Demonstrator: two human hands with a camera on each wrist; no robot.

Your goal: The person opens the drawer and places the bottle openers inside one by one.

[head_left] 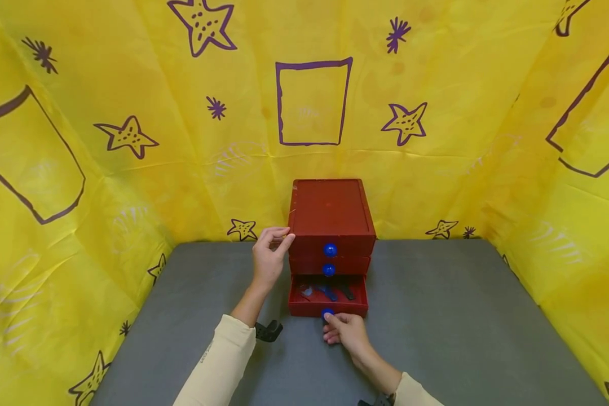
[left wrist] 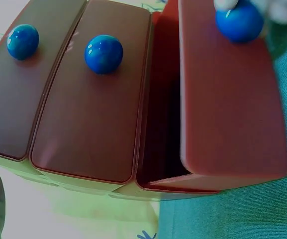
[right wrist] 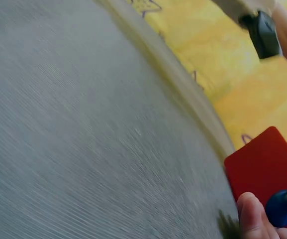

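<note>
A red drawer cabinet (head_left: 331,206) has three drawers with round blue knobs. Its bottom drawer (head_left: 304,309) is pulled out; the upper two are closed. My right hand (head_left: 352,335) pinches the bottom knob (right wrist: 281,208) between thumb and fingers. At the cabinet's upper left front corner, my left hand (head_left: 269,259) touches the edge with its fingertips; part of it shows at the border of the left wrist view. Inside the bottom drawer lie a blue tool-like item (head_left: 327,292), a dark one (head_left: 346,291) and a small pale blue piece (head_left: 307,291).
The cabinet stands on a grey table (head_left: 446,321), close to its back edge. Yellow cloth (head_left: 314,101) with purple drawings hangs behind and along both sides. A dark strap piece (head_left: 269,331) sits at the left wrist.
</note>
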